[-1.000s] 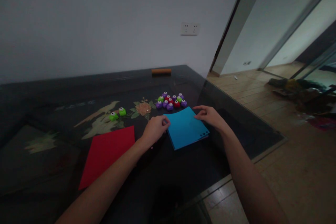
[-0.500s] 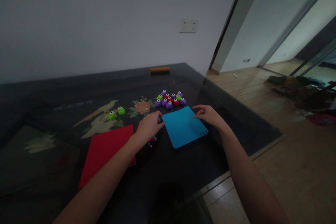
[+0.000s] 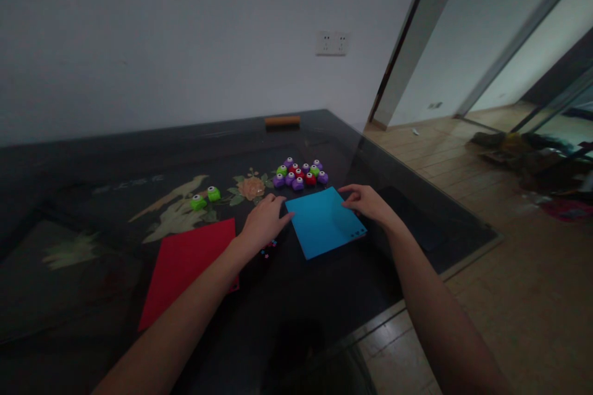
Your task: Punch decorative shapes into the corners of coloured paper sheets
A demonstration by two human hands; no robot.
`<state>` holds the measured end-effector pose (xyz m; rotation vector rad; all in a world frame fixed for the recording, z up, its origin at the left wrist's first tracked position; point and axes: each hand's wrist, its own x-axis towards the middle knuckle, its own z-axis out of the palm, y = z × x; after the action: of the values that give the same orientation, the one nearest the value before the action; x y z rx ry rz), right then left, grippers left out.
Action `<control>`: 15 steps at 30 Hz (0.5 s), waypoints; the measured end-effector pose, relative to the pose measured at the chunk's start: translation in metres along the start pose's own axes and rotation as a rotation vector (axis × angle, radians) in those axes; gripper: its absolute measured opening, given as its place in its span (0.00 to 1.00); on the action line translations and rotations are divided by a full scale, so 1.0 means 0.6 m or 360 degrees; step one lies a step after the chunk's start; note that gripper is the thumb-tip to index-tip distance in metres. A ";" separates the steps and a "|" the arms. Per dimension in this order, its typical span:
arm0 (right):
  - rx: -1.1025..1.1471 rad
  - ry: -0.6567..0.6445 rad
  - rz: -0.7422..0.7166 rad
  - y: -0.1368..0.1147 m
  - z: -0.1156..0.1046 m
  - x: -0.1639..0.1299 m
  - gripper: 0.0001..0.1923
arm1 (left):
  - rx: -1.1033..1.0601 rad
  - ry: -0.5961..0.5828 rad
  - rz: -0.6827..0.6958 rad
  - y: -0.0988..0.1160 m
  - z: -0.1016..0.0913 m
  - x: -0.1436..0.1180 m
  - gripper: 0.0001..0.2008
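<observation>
A stack of square blue paper (image 3: 324, 222) lies on the dark table, with small dark punched shapes at its lower right corner. My left hand (image 3: 264, 222) is at its upper left corner, thumb and forefinger apart, the thumb tip touching the left edge. At the upper right edge, my right hand (image 3: 365, 202) has its curled fingers and thumb closed on the paper. Red paper (image 3: 189, 265) lies to the left, partly covered by my left forearm. Tiny pink and blue star-like pieces (image 3: 266, 253) show beside my left wrist.
Beyond the blue paper sits a cluster of purple, red and green eye-topped pieces (image 3: 299, 176). Two green ones (image 3: 206, 197) stand farther left. A brown roll (image 3: 282, 121) lies near the wall. The table's right edge (image 3: 472, 253) borders the tiled floor.
The lower edges of the blue stack look more even than before. My left thumb has shifted slightly to the right; my right hand has hardly moved.
</observation>
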<state>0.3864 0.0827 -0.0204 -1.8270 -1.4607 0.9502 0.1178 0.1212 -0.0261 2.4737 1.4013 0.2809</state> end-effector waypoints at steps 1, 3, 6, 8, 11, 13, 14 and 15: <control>-0.0008 -0.0003 -0.0004 0.001 0.000 0.001 0.20 | 0.0004 0.0009 0.0011 0.000 0.002 0.000 0.22; -0.0027 -0.0006 -0.0016 0.002 0.000 0.002 0.20 | 0.0006 0.0017 0.0025 -0.001 0.005 0.001 0.22; -0.0079 0.0005 -0.0026 0.004 0.000 0.003 0.20 | 0.0019 0.0033 0.0030 -0.002 0.009 0.001 0.22; -0.0138 0.0031 -0.0019 0.005 0.000 0.004 0.20 | 0.0039 0.0046 0.0044 -0.002 0.011 0.001 0.22; -0.0258 0.0096 -0.0003 0.007 0.001 0.005 0.19 | 0.0060 0.0068 0.0071 -0.002 0.013 0.001 0.20; -0.0334 0.0139 0.0001 0.008 0.001 0.006 0.18 | 0.0063 0.0079 0.0084 -0.002 0.014 0.001 0.20; -0.0367 0.0155 0.0004 0.008 0.001 0.006 0.17 | 0.0063 0.0080 0.0084 -0.002 0.014 0.001 0.20; -0.0392 0.0164 0.0008 0.008 0.001 0.007 0.16 | 0.0062 0.0078 0.0081 -0.002 0.014 0.001 0.20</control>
<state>0.3889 0.0857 -0.0253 -2.0228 -1.5656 0.6911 0.1196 0.1213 -0.0343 2.5534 1.3767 0.3299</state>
